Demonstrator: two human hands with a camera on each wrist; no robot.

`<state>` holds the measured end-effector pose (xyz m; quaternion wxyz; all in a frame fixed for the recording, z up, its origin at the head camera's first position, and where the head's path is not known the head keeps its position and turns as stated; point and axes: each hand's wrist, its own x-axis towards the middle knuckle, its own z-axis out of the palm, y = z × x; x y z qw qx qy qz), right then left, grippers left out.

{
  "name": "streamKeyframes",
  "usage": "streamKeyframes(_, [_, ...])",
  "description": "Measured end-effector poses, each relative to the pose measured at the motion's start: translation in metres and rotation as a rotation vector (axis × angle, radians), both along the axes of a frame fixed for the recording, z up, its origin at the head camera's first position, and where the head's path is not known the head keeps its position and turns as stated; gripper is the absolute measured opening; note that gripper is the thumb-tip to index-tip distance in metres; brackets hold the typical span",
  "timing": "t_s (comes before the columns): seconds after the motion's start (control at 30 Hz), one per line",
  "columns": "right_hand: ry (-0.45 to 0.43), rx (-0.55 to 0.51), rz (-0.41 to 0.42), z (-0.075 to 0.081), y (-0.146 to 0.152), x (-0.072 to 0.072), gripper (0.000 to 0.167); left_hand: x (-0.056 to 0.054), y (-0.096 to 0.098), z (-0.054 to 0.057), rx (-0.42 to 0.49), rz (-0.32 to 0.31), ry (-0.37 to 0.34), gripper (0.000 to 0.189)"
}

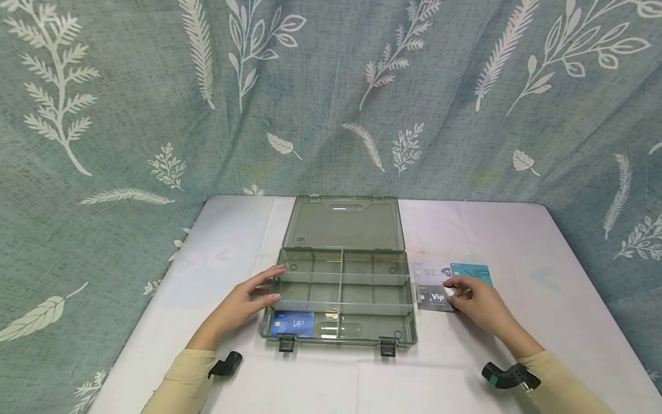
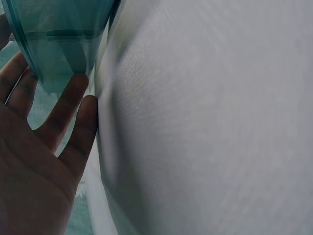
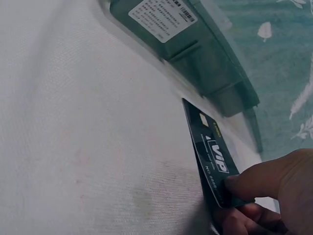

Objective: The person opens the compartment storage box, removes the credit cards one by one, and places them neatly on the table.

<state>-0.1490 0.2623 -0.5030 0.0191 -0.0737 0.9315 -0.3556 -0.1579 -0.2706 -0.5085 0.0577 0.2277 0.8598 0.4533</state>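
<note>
A grey-green translucent divided plastic box (image 1: 338, 290) lies with its lid (image 1: 345, 223) folded back. A blue VIP card (image 1: 293, 324) lies in the front left compartment. My left hand (image 1: 248, 299) rests against the left side of the box, its fingers spread and fairly straight in the left wrist view (image 2: 54, 132). To the right of the box, my right hand (image 1: 476, 302) pinches a black VIP card (image 3: 212, 152) by one end between thumb and fingers. In the right wrist view the card is tilted, with one edge off the tablecloth.
Behind the black card lie a white VIP card (image 1: 431, 272) and a teal VIP card (image 1: 472, 272), the latter partly hidden by my right hand. Two dark latches (image 1: 286, 344) hang at the box's front. A leaf-patterned curtain (image 1: 331, 98) stands behind the white-covered table (image 1: 310, 385).
</note>
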Motion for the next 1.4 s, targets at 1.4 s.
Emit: streamKeyframes(1.4, [0.036,0.087,-0.074,-0.001,-0.013,0.009,0.036,0.001,0.001,0.002,0.008,0.007,-0.009,0.059])
